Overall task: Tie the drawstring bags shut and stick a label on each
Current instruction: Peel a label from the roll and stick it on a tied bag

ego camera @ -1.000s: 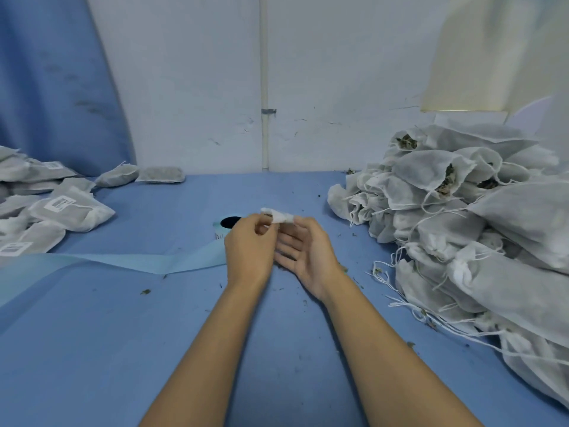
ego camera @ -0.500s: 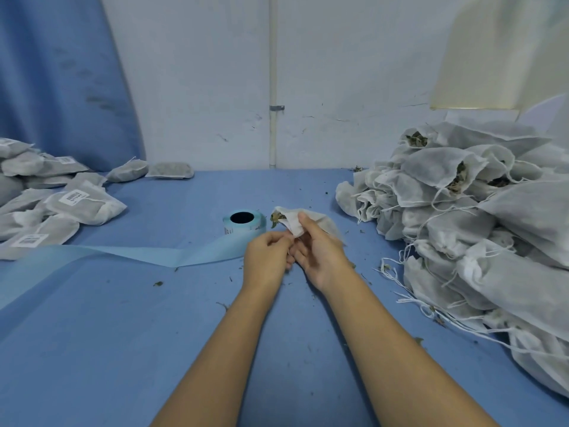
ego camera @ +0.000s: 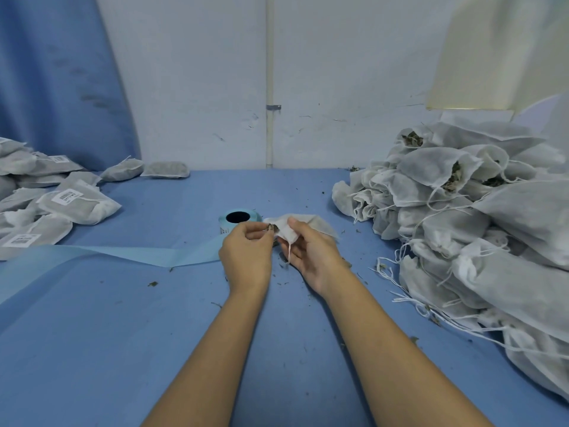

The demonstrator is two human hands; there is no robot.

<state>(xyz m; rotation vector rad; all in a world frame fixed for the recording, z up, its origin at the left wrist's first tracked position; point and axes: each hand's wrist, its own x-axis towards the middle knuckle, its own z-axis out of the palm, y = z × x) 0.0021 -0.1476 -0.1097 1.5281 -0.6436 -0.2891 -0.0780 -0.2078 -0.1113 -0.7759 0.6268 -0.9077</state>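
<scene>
your right hand (ego camera: 311, 257) grips the drawstring bag (ego camera: 314, 223) at its gathered mouth, thumb on top and fingers curled beneath. the bag lies at the table centre, just right of the label roll (ego camera: 238, 219), with its body pointing away from you and to the right. dried plant matter shows at the mouth. one end of the white drawstring (ego camera: 289, 251) hangs down across your right palm.

your left hand (ego camera: 246, 254) is closed in a pinch at the left edge of the bag mouth, thumb and forefinger tips together. it cannot be told whether they hold the cord or the fabric.

the label roll stands on end on the blue table (ego camera: 92, 349), just behind your left hand. its pale blue backing strip (ego camera: 123, 254) runs off to the left across the table.

to the right, a heap of untied bags (ego camera: 462, 229) lies with loose cords trailing toward you. to the left, a pile of labelled bags (ego camera: 70, 204) lies flat, barcode labels facing up. plant crumbs are scattered over the table round your hands.
</scene>
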